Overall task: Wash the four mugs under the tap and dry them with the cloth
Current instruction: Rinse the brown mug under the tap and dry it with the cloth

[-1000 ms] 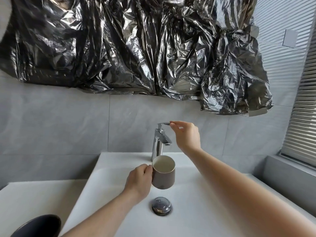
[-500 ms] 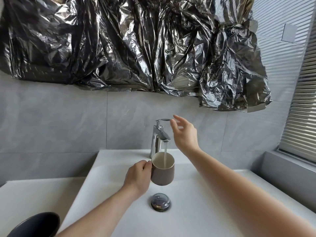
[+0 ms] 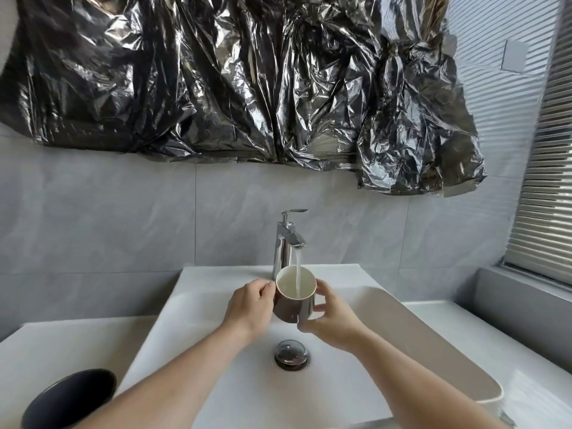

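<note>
A brown mug [image 3: 292, 308] with a pale inside is held upright over the white sink [image 3: 387, 311], right under the chrome tap [image 3: 288, 239]. Water runs from the spout into the mug. My left hand [image 3: 249, 306] grips the mug on its left side, where the handle is hidden. My right hand [image 3: 331, 320] curls round the mug's right side and bottom. A dark mug [image 3: 68, 397] stands at the lower left on the counter, partly cut off by the frame. No cloth is in view.
The round drain plug [image 3: 291, 354] lies in the basin below the mug. A white counter [image 3: 46, 351] flanks the sink on both sides. Crumpled black plastic sheet [image 3: 247, 82] covers the wall above. A window blind [image 3: 548, 181] is at the right.
My right hand lifted the tap lever, water started, and the hand then came down from the lever to the mug's right side. The mug stays under the spout in my left hand.
</note>
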